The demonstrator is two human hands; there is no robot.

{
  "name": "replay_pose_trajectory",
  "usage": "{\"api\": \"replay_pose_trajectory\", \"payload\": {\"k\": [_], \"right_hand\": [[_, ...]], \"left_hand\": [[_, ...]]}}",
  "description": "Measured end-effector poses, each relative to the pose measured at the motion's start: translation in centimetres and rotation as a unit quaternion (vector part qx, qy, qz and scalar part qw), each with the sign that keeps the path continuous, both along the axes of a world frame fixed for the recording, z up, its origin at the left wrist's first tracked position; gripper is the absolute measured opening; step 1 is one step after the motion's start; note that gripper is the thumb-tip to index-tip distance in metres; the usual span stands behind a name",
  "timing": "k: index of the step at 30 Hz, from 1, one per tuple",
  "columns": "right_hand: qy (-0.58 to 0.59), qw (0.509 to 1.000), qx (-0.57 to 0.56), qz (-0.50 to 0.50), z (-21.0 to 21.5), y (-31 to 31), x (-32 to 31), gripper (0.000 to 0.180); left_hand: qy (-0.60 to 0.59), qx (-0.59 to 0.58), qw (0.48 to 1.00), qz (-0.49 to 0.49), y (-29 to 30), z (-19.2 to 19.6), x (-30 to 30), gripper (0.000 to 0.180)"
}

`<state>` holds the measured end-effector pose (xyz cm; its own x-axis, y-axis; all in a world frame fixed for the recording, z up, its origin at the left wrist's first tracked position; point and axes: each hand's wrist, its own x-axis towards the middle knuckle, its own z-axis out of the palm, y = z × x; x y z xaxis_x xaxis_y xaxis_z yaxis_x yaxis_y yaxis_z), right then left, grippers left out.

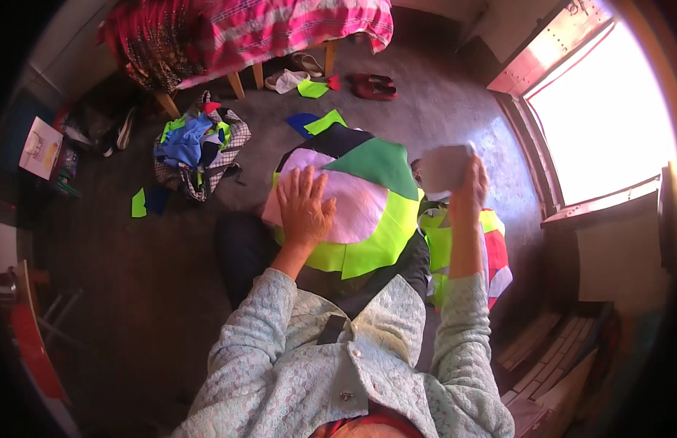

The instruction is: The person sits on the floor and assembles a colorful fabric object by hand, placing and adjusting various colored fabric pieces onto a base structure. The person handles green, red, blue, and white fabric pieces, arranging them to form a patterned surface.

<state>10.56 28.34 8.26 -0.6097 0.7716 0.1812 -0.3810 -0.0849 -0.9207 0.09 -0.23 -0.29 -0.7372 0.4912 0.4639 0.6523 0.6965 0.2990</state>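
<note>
A round patchwork of cloth pieces (382, 244) lies across my lap, in neon yellow-green, dark green, black and pale pink. My left hand (307, 208) rests flat on the pale pink piece (359, 210), fingers spread. To the right of the patchwork, my right hand (471, 190) is raised and closed around the edge of a pale grey, roughly rectangular flat thing (445, 168). Its surface is smeared by motion, so its kind cannot be made out. Below that hand, a second bundle of sewn patches (495, 252) in yellow-green, red and lilac sits beside my right leg.
A checked bag (240, 131) stuffed with coloured scraps stands on the floor at left. More scraps (313, 88) and dark red shoes (373, 86) lie near a bed with a pink cover (280, 33). At right is a bright opening (609, 109); a red-edged stool (35, 343) stands at left.
</note>
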Motion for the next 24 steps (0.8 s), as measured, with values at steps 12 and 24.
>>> {"api": "replay_pose_trajectory", "payload": {"k": [12, 24], "right_hand": [[-0.109, 0.984, -0.064, 0.126, -7.1, -8.1, -13.8, 0.033], [-0.209, 0.976, 0.012, 0.057, -8.9, -5.6, -13.8, 0.049]], "left_hand": [[-0.025, 0.013, 1.0, -0.002, 0.3, 0.1, 0.3, 0.052], [-0.004, -0.003, 1.0, 0.006, 0.2, -0.2, 0.1, 0.053]]}}
